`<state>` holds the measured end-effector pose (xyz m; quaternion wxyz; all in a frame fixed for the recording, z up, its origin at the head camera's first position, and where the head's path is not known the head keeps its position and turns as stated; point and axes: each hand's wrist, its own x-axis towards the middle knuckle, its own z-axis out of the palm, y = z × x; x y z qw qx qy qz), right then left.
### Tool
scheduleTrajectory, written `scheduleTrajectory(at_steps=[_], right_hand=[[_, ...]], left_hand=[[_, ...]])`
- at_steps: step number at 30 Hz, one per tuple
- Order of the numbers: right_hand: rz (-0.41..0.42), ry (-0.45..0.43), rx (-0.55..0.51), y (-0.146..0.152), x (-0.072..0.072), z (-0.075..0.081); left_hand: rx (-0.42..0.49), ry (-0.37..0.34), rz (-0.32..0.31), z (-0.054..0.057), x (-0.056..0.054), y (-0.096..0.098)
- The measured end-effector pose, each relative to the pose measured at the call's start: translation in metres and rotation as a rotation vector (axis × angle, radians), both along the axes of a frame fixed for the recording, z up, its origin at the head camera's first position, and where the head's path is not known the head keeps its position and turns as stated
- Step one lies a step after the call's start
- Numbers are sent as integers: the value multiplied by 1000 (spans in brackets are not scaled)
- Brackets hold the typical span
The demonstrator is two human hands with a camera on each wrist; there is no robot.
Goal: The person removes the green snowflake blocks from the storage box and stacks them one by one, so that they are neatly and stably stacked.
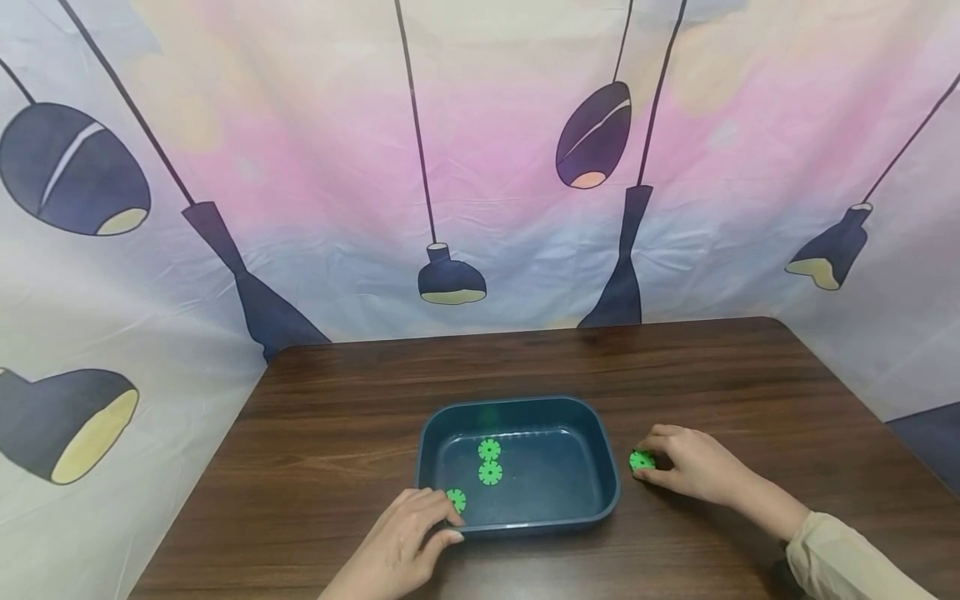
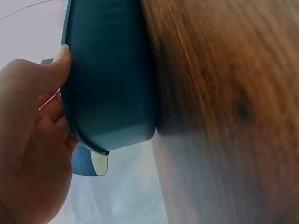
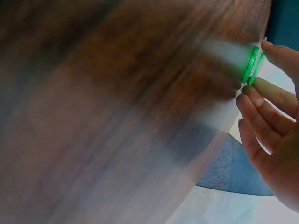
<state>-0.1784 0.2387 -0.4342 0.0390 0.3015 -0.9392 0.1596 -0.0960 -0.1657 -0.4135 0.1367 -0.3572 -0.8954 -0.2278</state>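
A dark teal rectangular tray point(image 1: 555, 523) stands on the table. My left hand point(image 1: 408, 537) grips its rim at the near left corner, thumb outside the wall in the left wrist view, where the tray's side point(image 2: 110, 74) fills the middle. Two green notched discs point(image 1: 490, 472) lie touching on the tray floor; another green disc point(image 1: 457, 500) is by the left fingers, partly hidden. Right of the tray, my right hand point(image 1: 693, 465) pinches a green notched disc point(image 1: 642, 461) by its edges, between thumb and fingers, close over the tabletop; that disc point(image 3: 257, 69) shows edge-on in the right wrist view.
The dark brown wooden table point(image 1: 337, 433) has rounded far corners. Behind and beside it hangs a cloth backdrop point(image 1: 510, 167) printed with hanging lamps. A beige sleeve point(image 1: 847, 554) covers the right forearm.
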Motion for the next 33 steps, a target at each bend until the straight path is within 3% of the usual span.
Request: scheduleTrajectory(at_steps=[14,33], right_hand=[[-9,-26,23,-2,-2,1],[-29,-81,-44,-3,-1,3]], left_hand=[[-2,-25,-6,2,1,-1],[20,27,-21,1,2,1]])
